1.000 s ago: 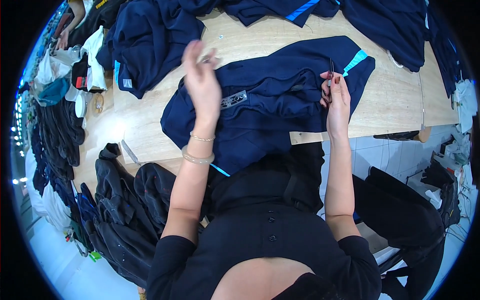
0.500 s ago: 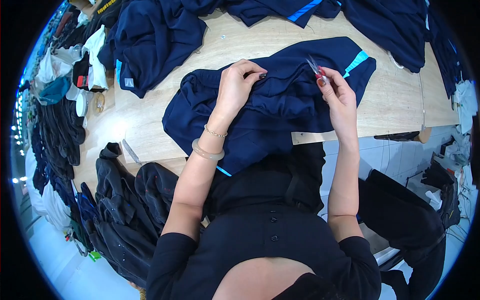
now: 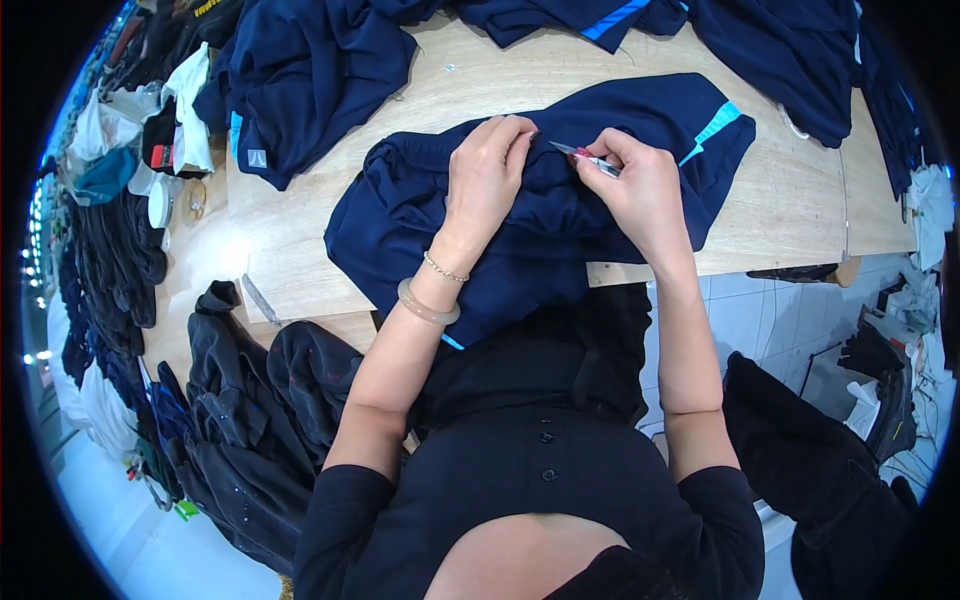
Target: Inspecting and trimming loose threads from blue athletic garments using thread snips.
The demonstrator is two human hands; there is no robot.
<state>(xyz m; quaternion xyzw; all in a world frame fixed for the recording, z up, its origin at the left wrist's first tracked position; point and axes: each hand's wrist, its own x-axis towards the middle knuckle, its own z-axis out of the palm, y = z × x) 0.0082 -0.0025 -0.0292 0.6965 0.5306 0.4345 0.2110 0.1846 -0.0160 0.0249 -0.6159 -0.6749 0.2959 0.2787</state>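
A navy garment [image 3: 640, 120] with a light-blue stripe lies bunched on the wooden table in front of me, its near part hanging over the edge towards my lap. My left hand [image 3: 487, 165] is closed in a pinch on the garment's gathered fabric. In my right hand [image 3: 632, 180] are small thread snips [image 3: 597, 164], held with the blades pointing left. Their tip is close to my left fingertips, just above the cloth. Whether a thread lies between the blades is too small to tell.
More navy garments [image 3: 310, 80] lie along the table's far side. A knife-like blade [image 3: 260, 298] rests at the near left table edge. Dark grey clothes [image 3: 240, 430] hang at the left, beside heaped fabric. A dark-clothed person's leg [image 3: 800, 430] shows at lower right.
My right hand has moved left with the snips, bringing the blades from upright to pointing left near my left fingers. My left hand has shifted slightly right, still pinching the cloth.
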